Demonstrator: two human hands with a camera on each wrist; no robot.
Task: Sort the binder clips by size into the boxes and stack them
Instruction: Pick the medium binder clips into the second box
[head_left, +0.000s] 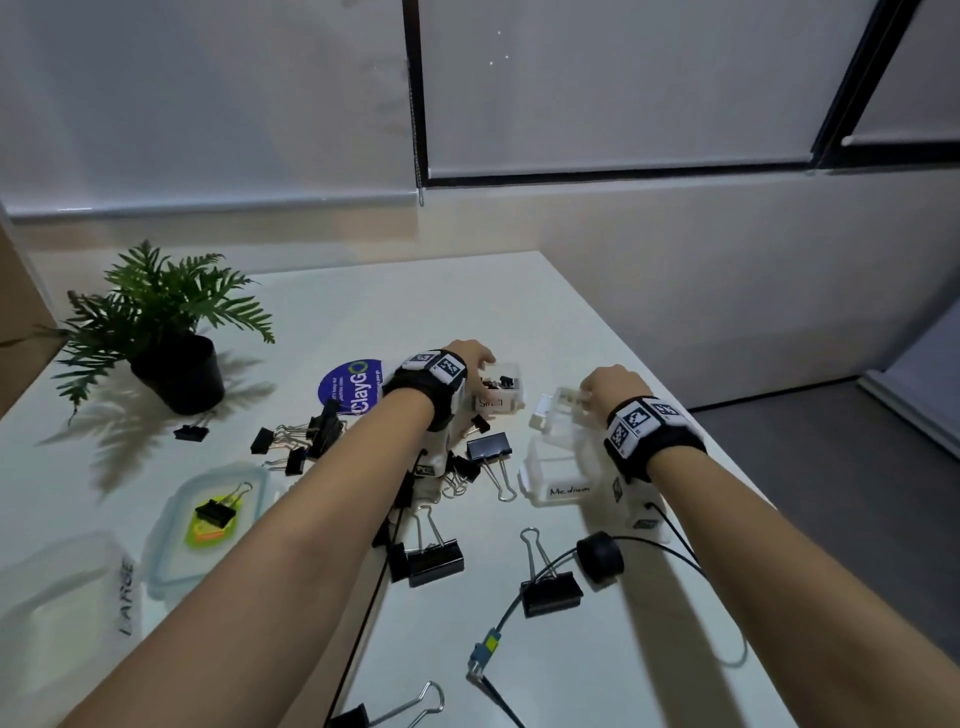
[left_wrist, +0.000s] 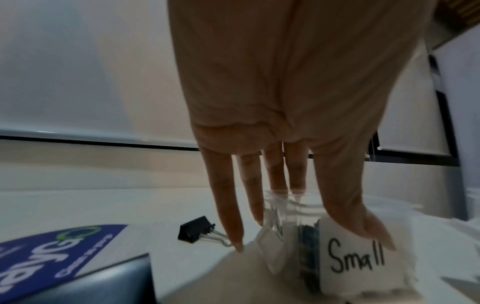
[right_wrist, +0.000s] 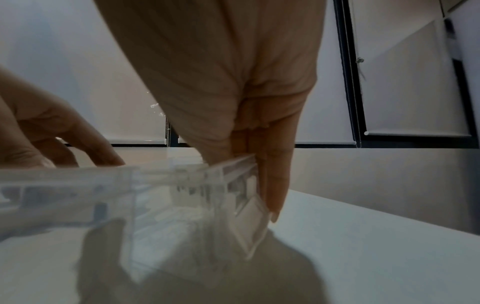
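Note:
A clear box labelled "Small" stands mid-table with small black clips inside. My left hand reaches down over it, thumb on the label side and fingers on the far side, pinching it. To its right, my right hand grips a clear lid by its ends, just above the table. The empty "Medium" box sits in front of that lid. The "LARGE" box is at the near left. Black binder clips lie scattered between my arms.
A blue-rimmed lid with one clip on it lies beside the large box. A potted fern stands at the back left, near a blue sticker. A black puck with cables lies at the near right. The table's right edge runs close to my right hand.

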